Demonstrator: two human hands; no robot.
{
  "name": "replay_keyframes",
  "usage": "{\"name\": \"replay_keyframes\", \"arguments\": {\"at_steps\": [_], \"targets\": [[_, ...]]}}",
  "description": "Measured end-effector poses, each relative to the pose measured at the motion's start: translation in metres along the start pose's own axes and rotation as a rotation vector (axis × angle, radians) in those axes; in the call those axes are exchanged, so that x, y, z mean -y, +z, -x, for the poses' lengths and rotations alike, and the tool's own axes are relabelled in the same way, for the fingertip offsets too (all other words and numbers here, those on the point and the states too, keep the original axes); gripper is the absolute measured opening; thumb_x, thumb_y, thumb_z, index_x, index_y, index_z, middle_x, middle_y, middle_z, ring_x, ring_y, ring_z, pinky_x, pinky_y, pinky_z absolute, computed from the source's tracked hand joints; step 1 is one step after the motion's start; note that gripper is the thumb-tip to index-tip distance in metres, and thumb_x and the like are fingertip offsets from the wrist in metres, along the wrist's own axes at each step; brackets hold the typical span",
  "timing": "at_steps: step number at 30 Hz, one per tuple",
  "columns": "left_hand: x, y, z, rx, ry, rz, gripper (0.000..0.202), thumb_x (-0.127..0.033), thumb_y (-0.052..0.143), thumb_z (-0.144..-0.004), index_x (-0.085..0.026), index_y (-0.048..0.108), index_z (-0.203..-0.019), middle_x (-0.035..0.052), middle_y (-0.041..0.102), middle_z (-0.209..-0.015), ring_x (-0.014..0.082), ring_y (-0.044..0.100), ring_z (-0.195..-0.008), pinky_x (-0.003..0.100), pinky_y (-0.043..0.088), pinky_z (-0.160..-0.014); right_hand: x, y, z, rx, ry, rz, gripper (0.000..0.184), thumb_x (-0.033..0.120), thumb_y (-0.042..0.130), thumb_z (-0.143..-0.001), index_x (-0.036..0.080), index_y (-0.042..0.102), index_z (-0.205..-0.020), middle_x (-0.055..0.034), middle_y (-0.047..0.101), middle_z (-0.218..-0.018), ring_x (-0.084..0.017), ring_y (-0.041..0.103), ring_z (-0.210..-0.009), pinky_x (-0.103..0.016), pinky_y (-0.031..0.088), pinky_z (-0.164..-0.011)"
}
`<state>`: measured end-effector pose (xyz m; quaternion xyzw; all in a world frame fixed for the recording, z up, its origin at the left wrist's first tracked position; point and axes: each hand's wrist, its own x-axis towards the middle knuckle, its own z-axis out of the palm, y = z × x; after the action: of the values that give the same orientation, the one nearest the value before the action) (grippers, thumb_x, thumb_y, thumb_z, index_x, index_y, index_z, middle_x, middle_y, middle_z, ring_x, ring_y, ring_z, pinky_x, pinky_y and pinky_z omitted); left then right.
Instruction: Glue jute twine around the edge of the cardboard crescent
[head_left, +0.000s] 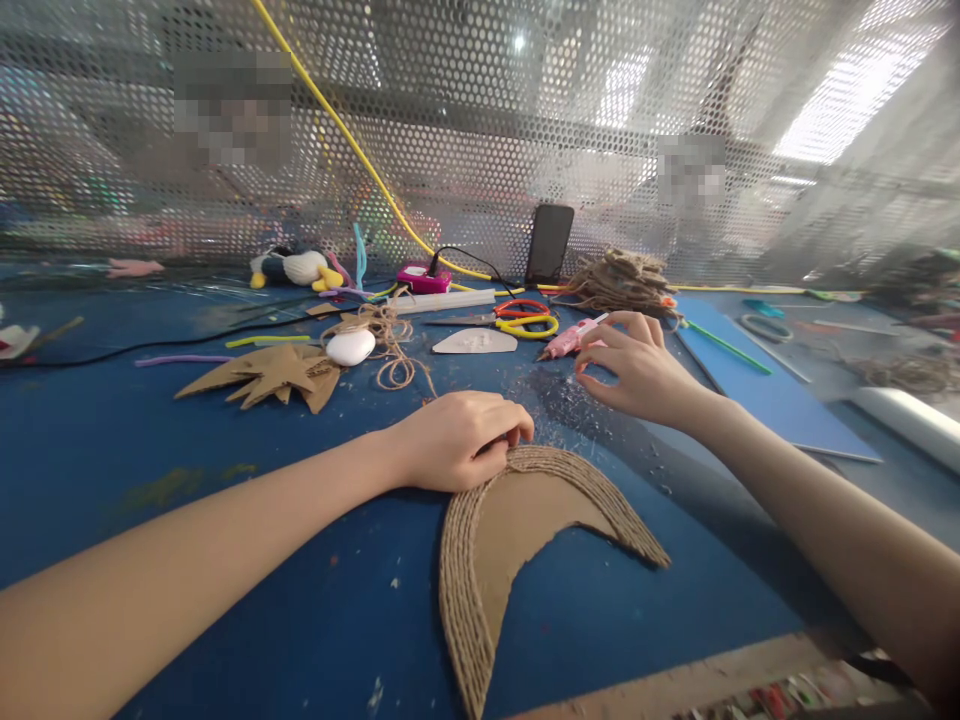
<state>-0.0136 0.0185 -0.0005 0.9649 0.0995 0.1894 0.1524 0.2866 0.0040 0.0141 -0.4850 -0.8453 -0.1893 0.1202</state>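
A cardboard crescent [525, 510] lies on the blue table, with rows of twine along its outer curve. My left hand [469, 440] is at its upper edge, thumb and curled fingers closed on the rim; the fingertips are partly hidden. Just beyond the crescent, my right hand [626, 365] hovers with its fingers bent and apart, holding nothing. Beside its fingertips lies a pink glue gun [566, 342], partly covered by that hand. Scissors with red and yellow handles [529, 325] and a white leaf-shaped piece [475, 342] rest to the left of the glue gun.
Cut cardboard spikes [274, 375], a white rounded object [351, 347] and loose twine [397, 365] lie at left. Behind are a phone [550, 245], a twine bundle [622, 280] and a perforated metal screen [465, 120]. A blue board [780, 380] lies at right.
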Motion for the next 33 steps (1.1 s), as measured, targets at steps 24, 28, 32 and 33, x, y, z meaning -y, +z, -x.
{"name": "replay_keyframes", "arguments": {"at_steps": [24, 28, 32, 33], "targets": [[0.0, 0.0, 0.0, -0.001, -0.001, 0.0, 0.024, -0.008, 0.046, -0.086, -0.018, 0.059, -0.104, 0.0039, 0.069, -0.092, 0.0159, 0.062, -0.081, 0.03, 0.049, -0.077, -0.001, 0.01, -0.003, 0.012, -0.035, -0.038, 0.02, 0.032, 0.057, -0.095, 0.028, 0.076, -0.088, -0.0059, 0.069, -0.111, -0.032, 0.041, -0.127, -0.053, 0.032, -0.104], [0.0, 0.0, 0.0, 0.004, -0.004, 0.0, 0.024, -0.007, 0.046, -0.086, -0.018, 0.059, -0.104, 0.0038, 0.069, -0.093, 0.0156, 0.062, -0.081, 0.03, 0.049, -0.077, 0.002, 0.011, -0.004, 0.011, -0.06, 0.036, 0.02, 0.034, 0.059, -0.095, 0.03, 0.077, -0.088, -0.0049, 0.07, -0.113, -0.033, 0.04, -0.128, -0.054, 0.031, -0.104], [0.0, 0.0, 0.0, 0.002, -0.005, -0.001, 0.023, -0.009, 0.046, -0.086, -0.018, 0.058, -0.103, 0.0041, 0.069, -0.094, 0.0156, 0.063, -0.081, 0.031, 0.05, -0.077, 0.005, 0.01, -0.008, -0.012, -0.087, 0.156, 0.021, 0.031, 0.057, -0.096, 0.029, 0.076, -0.087, -0.0042, 0.071, -0.112, -0.032, 0.04, -0.126, -0.052, 0.028, -0.104], [0.0, 0.0, 0.0, 0.001, -0.004, -0.001, 0.023, -0.009, 0.046, -0.086, -0.018, 0.058, -0.103, 0.0042, 0.069, -0.094, 0.0157, 0.063, -0.082, 0.031, 0.05, -0.077, 0.006, 0.011, -0.009, -0.013, -0.097, 0.178, 0.022, 0.03, 0.056, -0.097, 0.028, 0.076, -0.088, -0.0039, 0.071, -0.111, -0.032, 0.04, -0.126, -0.052, 0.028, -0.104]]}}
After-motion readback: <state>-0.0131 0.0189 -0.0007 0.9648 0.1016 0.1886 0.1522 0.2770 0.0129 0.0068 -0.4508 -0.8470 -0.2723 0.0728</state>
